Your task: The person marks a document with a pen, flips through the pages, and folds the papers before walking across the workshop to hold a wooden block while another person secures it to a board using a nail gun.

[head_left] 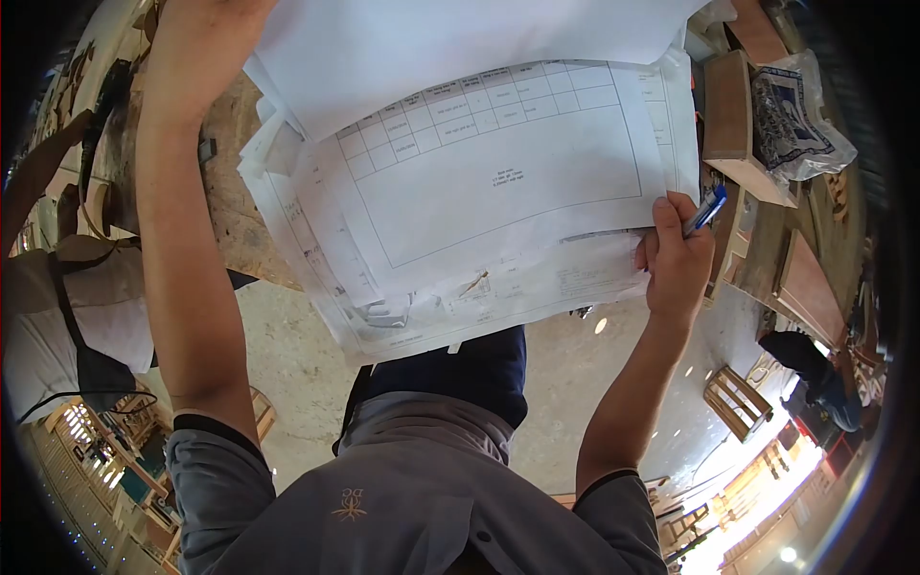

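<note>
A stack of printed papers (498, 201) with a table and drawings spreads out in front of my chest. My right hand (682, 251) pinches the right edge of the sheets, with a blue pen (704, 211) tucked between its fingers. My left arm reaches up past the left side of the stack, and the fingers of my left hand (225, 14) are cut off by the top of the view. Over the upper part of the stack a blank white sheet (460, 48) is lifted and curved.
A wooden workbench (240, 201) lies behind the papers. At the right are a wooden box (728, 125) and a plastic bag (800, 115). A person in a light shirt (77, 326) stands at the left; another person (824, 383) is at the far right, near a wooden stool (738, 402).
</note>
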`<state>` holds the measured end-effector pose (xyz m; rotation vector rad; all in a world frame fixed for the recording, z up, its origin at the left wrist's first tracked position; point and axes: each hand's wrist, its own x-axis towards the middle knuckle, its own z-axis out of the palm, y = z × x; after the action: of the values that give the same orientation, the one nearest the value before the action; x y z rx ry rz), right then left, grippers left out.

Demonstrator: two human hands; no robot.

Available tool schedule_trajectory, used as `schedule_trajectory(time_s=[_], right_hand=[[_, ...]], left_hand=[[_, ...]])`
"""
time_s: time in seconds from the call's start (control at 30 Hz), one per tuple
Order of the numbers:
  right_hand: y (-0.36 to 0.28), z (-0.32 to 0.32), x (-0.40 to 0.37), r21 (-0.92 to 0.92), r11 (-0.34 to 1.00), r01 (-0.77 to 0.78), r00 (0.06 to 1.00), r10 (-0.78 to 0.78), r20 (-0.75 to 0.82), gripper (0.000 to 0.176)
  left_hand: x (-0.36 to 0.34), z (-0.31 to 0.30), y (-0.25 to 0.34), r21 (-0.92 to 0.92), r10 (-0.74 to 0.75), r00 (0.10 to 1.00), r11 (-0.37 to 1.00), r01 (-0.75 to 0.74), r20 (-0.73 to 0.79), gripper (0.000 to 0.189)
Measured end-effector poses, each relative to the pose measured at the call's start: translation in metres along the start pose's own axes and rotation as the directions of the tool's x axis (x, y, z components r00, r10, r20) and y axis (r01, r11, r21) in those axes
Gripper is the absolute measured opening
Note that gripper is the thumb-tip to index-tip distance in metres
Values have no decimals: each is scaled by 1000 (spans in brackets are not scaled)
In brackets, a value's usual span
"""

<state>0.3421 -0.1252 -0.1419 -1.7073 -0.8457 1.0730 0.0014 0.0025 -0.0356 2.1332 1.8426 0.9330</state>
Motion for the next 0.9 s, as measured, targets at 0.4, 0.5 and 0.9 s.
schedule_trajectory(time_s=[0.4, 0.5, 0.9], right_hand=[[10, -16, 15, 124, 991, -42, 980, 17, 198, 15], [11, -15, 16, 115, 993, -24, 979, 0, 202, 15], [14, -14, 18, 114, 994, -3, 984, -18, 179, 17]], left_hand=[[8, -2, -9, -16, -71, 996, 997, 72, 54, 22], [11, -1, -10, -19, -80, 995, 997, 81, 55, 23], [7, 3, -5, -4, -27, 1000, 1000, 27, -6, 24]])
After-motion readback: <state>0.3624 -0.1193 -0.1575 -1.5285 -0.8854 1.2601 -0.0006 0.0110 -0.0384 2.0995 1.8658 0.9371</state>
